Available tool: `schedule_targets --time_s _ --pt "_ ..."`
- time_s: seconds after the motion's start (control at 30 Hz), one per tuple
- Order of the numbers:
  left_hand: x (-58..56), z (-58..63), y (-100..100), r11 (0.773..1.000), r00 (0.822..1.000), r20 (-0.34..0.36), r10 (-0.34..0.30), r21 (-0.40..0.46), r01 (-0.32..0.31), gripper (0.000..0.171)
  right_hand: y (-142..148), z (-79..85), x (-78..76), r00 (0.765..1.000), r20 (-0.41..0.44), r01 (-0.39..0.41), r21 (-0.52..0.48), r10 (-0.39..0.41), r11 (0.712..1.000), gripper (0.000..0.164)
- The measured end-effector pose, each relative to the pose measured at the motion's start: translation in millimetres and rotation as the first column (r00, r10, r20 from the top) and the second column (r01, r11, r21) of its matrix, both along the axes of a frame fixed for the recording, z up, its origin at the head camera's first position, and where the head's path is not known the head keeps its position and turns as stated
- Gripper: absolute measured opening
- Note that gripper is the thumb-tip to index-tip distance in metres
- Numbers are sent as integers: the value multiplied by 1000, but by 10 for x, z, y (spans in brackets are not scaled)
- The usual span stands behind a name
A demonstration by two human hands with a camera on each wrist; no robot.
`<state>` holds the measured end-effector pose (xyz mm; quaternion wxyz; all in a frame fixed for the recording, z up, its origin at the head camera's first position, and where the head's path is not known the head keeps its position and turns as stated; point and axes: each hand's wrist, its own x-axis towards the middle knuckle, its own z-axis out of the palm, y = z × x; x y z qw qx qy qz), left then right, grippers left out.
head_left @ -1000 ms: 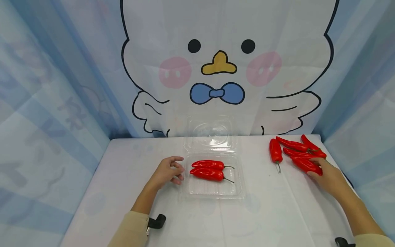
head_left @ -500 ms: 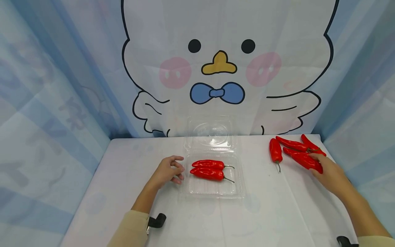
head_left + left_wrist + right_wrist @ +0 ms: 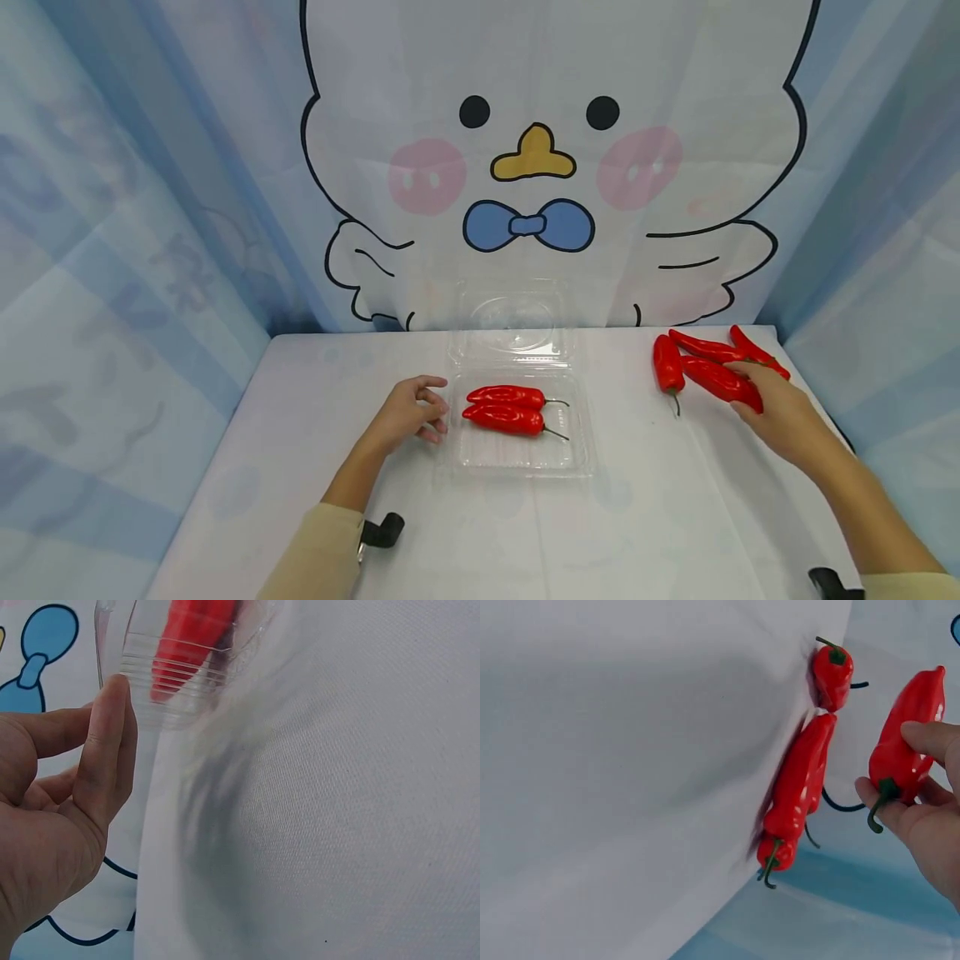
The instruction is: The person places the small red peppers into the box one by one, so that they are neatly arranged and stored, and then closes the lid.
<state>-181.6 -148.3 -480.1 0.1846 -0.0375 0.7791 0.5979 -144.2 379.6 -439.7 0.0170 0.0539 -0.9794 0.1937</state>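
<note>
My right hand [image 3: 776,408] holds a red chili pepper [image 3: 907,742] with a green stem, thumb on one side and fingers on the other. In the right wrist view this pepper is raised off the table. Several more red peppers [image 3: 799,780] lie grouped there below it. A clear plastic clamshell box [image 3: 517,462] stands with its lid up, and two red peppers [image 3: 506,418] lie side by side in its base, stems to the right. Beside the box's left edge is my left hand [image 3: 408,412], fingers loosely bent, fingertips right at the rim, holding nothing.
The white-covered table [image 3: 637,517] ends at the back against a printed curtain [image 3: 532,275]. Blue curtains [image 3: 112,250] hang close on both sides. One loose pepper [image 3: 667,364] lies at the left of the back right group.
My right hand has moved slightly left and back with its pepper, now overlapping a neighbouring one from the head view. The left hand and the box stay in place.
</note>
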Motion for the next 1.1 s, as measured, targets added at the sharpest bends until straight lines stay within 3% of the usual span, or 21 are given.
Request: schedule_targets --time_s 0.4,1.1 --pt "1 -10 7 1000 1000 6 -3 -24 3 52 -313 82 6 992 -92 -89 -2 89 996 78" --pt "-16 1 3 1000 1000 16 3 -20 -3 52 -866 148 -102 977 -50 -208 -21 207 978 72"
